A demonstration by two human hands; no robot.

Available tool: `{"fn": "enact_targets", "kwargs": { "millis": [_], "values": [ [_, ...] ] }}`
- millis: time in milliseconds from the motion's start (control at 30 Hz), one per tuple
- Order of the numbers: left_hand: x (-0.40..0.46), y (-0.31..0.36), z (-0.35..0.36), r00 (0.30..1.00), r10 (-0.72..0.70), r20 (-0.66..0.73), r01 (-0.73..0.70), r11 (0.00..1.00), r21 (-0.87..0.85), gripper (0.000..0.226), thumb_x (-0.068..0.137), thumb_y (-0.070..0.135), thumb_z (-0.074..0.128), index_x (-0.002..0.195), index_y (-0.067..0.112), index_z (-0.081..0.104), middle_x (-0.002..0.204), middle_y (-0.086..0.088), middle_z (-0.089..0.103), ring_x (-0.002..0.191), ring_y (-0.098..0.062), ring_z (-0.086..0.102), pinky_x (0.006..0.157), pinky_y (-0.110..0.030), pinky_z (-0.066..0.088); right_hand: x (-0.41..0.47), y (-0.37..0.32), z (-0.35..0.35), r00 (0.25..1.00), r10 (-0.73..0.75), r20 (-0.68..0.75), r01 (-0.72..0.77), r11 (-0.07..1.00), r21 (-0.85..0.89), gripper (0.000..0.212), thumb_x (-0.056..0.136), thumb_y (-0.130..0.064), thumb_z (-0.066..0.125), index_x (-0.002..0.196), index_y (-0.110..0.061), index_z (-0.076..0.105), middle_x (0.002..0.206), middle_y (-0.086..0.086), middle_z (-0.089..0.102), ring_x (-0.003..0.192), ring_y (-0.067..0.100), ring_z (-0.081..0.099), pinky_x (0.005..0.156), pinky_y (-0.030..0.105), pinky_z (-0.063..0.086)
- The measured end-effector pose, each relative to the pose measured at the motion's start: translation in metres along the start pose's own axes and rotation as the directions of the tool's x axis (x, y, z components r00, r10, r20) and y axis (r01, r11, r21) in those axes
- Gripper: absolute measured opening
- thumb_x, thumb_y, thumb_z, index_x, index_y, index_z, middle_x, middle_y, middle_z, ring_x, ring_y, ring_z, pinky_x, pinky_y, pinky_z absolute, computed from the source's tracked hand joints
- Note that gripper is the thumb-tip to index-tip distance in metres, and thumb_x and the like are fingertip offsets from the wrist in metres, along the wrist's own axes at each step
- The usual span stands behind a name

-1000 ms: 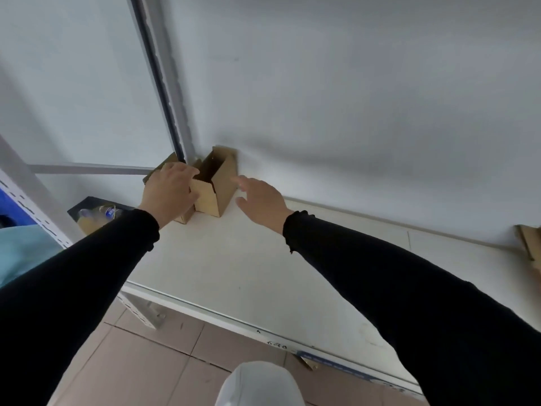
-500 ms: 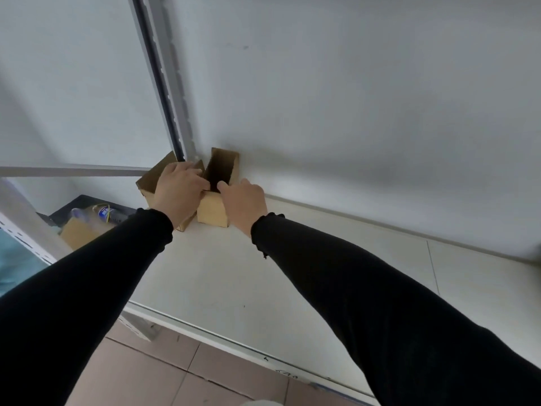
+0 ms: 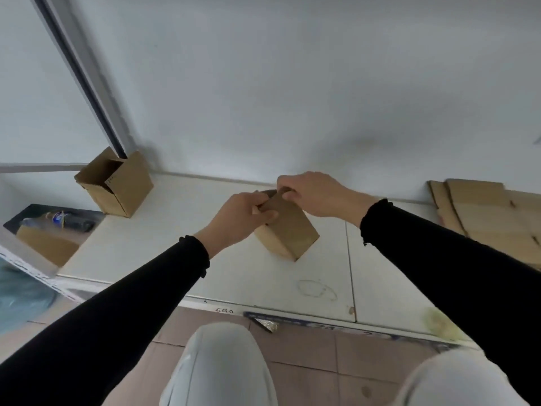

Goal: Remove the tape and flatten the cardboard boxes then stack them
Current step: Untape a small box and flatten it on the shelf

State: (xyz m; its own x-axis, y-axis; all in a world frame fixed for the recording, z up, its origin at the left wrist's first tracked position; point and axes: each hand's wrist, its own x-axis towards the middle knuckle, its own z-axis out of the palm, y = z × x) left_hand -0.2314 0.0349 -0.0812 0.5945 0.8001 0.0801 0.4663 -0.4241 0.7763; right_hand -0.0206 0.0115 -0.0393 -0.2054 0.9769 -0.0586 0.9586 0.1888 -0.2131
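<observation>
A small brown cardboard box [image 3: 288, 234] stands tilted on the white table [image 3: 175, 244] in front of me. My left hand [image 3: 243, 219] pinches its near top edge and my right hand [image 3: 314, 194] grips the far top edge, so both hold it; its opening is hidden behind my fingers. A second small box [image 3: 117, 183], open at the top, stands at the back left corner against the wall. Flattened cardboard sheets [image 3: 486, 215] lie stacked at the right.
A metal shelf post [image 3: 87, 80] rises behind the open box. Left of the table, a dark bin [image 3: 55, 221] holds a plastic bottle and cardboard. My knees and tiled floor [image 3: 304, 347] show below the table's front edge.
Both hands took one box from the back left corner and brought it to the middle of the table. The other box stayed in the corner. My view swung right, showing the flattened stack.
</observation>
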Motion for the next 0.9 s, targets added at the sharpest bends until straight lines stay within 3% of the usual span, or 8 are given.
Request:
{"fn": "enact_targets", "kwargs": {
  "millis": [167,333,433,567,633,700,767,900],
  "values": [
    [-0.007,0.055,0.083,0.965,-0.244,-0.095,0.188,0.898,-0.397,0.032,0.086,0.023,0.068,0.062,0.011,0.05,0.057,0.008,0.049,0.056,-0.013,0.042,0.059,-0.027,0.032,-0.076,0.043,-0.009,0.987,0.156,-0.047,-0.128,0.923,0.363,0.032,0.104,-0.026,0.05,0.133,-0.04,0.055,0.12,-0.013,0.064,0.107,0.009,0.058,0.081,0.021,0.04],
    [-0.03,0.065,0.135,0.914,-0.384,-0.129,0.277,0.825,-0.493,0.033,0.089,0.025,0.067,0.075,-0.003,0.056,0.07,-0.01,0.054,0.066,-0.018,0.047,0.065,-0.033,0.034,-0.156,0.089,0.022,0.896,0.423,-0.13,-0.253,0.731,0.634,0.036,0.102,-0.03,0.057,0.138,-0.03,0.055,0.129,-0.007,0.064,0.115,0.008,0.059,0.092,0.025,0.043],
    [-0.041,0.061,0.148,0.889,-0.433,-0.148,0.314,0.813,-0.49,0.028,0.093,0.028,0.065,0.087,0.0,0.065,0.08,-0.011,0.066,0.075,-0.019,0.057,0.066,-0.03,0.041,-0.19,0.096,0.052,0.903,0.429,-0.009,-0.294,0.634,0.715,0.05,0.1,-0.034,0.062,0.147,-0.028,0.048,0.143,-0.008,0.055,0.123,0.008,0.054,0.098,0.026,0.039],
    [-0.038,0.066,0.15,0.893,-0.389,-0.227,0.32,0.903,-0.287,0.046,0.09,0.031,0.069,0.131,0.021,0.051,0.119,-0.001,0.061,0.099,-0.018,0.062,0.077,-0.035,0.052,-0.203,0.088,0.076,0.92,0.389,0.046,-0.269,0.543,0.795,0.066,0.098,-0.029,0.066,0.157,-0.029,0.036,0.151,-0.012,0.046,0.122,0.008,0.054,0.099,0.024,0.035],
    [-0.031,0.068,0.148,0.94,-0.17,-0.297,0.199,0.978,0.07,0.071,0.087,0.028,0.07,0.149,0.023,0.035,0.146,-0.003,0.043,0.127,-0.024,0.046,0.1,-0.043,0.046,-0.204,0.086,0.078,0.92,0.392,0.033,-0.252,0.524,0.813,0.069,0.098,-0.031,0.067,0.158,-0.03,0.032,0.153,-0.013,0.044,0.122,0.005,0.053,0.099,0.024,0.033],
    [-0.022,0.073,0.147,0.981,0.078,-0.175,-0.002,0.919,0.395,0.071,0.089,0.032,0.066,0.153,0.026,0.038,0.161,-0.002,0.031,0.145,-0.024,0.026,0.119,-0.047,0.024,-0.204,0.087,0.079,0.932,0.359,0.045,-0.253,0.558,0.79,0.073,0.098,-0.037,0.067,0.16,-0.031,0.028,0.156,-0.014,0.041,0.123,0.003,0.05,0.1,0.022,0.031],
    [-0.013,0.078,0.149,0.997,0.07,0.043,-0.082,0.884,0.461,0.06,0.095,0.043,0.058,0.152,0.033,0.042,0.164,0.004,0.029,0.152,-0.02,0.017,0.125,-0.049,0.004,-0.202,0.09,0.078,0.939,0.336,0.068,-0.273,0.613,0.741,0.076,0.097,-0.042,0.066,0.161,-0.032,0.025,0.158,-0.014,0.038,0.122,0.002,0.048,0.099,0.022,0.03],
    [-0.009,0.076,0.149,0.986,-0.02,0.168,-0.05,0.912,0.407,0.06,0.099,0.051,0.052,0.155,0.035,0.036,0.164,0.006,0.029,0.153,-0.019,0.015,0.125,-0.047,0.007,-0.199,0.096,0.068,0.949,0.314,-0.018,-0.251,0.792,0.557,0.07,0.092,-0.044,0.07,0.154,-0.028,0.04,0.151,-0.008,0.043,0.126,0.012,0.05,0.097,0.026,0.035]
  ]
}}
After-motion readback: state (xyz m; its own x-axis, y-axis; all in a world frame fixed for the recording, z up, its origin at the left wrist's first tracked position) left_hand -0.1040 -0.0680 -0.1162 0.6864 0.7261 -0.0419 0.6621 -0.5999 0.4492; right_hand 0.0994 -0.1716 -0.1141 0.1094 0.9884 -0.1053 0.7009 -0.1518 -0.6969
